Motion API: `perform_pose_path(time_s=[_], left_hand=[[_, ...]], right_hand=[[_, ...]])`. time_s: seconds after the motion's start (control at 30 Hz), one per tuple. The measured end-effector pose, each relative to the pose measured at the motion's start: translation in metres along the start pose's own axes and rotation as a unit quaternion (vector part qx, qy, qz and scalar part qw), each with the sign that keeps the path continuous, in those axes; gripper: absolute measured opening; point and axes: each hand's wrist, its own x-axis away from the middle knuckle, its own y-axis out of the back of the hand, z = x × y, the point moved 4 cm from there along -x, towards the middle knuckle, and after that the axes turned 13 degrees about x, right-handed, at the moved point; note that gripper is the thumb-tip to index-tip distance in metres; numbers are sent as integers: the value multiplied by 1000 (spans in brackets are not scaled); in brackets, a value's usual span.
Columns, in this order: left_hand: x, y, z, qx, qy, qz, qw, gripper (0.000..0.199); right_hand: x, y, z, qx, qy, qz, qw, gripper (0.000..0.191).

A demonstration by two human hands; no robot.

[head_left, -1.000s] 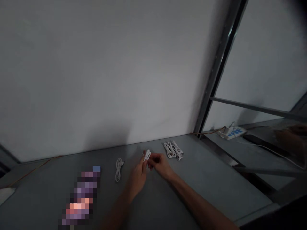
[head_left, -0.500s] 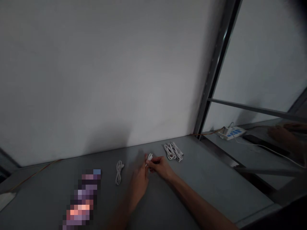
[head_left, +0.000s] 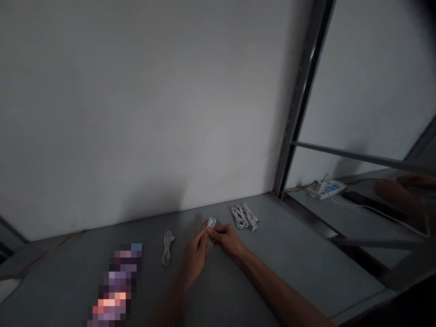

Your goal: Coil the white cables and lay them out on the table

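Note:
A small looped bundle of white cable (head_left: 211,223) is held between my two hands above the grey table (head_left: 293,268). My left hand (head_left: 196,254) grips it from the left, its fingers pointing away from me. From the right, my right hand (head_left: 227,238) pinches the cable between thumb and forefinger. To the left of my hands lies one coiled white cable (head_left: 166,247). Several more coiled white cables (head_left: 244,216) rest side by side, just beyond my right hand.
A pixelated object (head_left: 114,286) lies at the front left. Beyond a metal post (head_left: 289,150), a power strip (head_left: 327,189) with a plug in it and a dark phone (head_left: 373,204) sit on another surface. Another person's hands (head_left: 398,193) are at the far right.
The cable in my hands now shows as a wider loop, with my left fingers more stretched along it. The whole view has shifted slightly; the lying cables stay put.

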Motion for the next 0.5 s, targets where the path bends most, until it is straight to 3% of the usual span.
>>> perform_pose_path(time_s=[0.27, 0.5], left_hand=[[-4, -2, 1, 71, 32, 3, 997, 81], [0, 2, -1, 26, 20, -38, 999, 74]], right_hand=[[0, 0, 1, -26, 12, 16, 999, 51], [2, -4, 2, -19, -15, 8, 1000, 55]])
